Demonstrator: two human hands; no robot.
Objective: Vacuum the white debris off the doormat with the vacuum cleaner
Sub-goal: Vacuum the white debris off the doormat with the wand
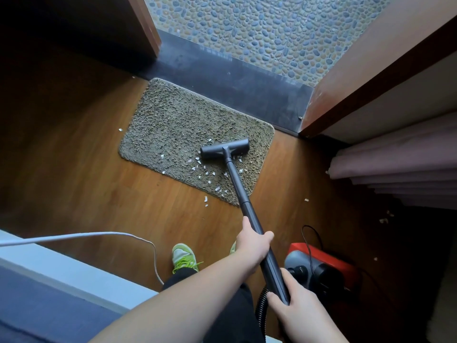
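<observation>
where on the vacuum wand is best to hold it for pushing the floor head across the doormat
Grip the vacuum wand on its thicker upper section, from above, as now: left hand wrapped higher up the shaft, right hand at the end by the hose. The long slanted tube probably steers the floor head best with spaced hands.

**One head-worn view, angled steeply down**

The scene is seen from a single wide-angle camera worn on the head, directed forward and down. The wooden floor is viewed from standing height, with the doormat set near the middle and the pebbled threshold at the top edge. Straight lines are bowed toward the borders. No second view is provided.
</observation>
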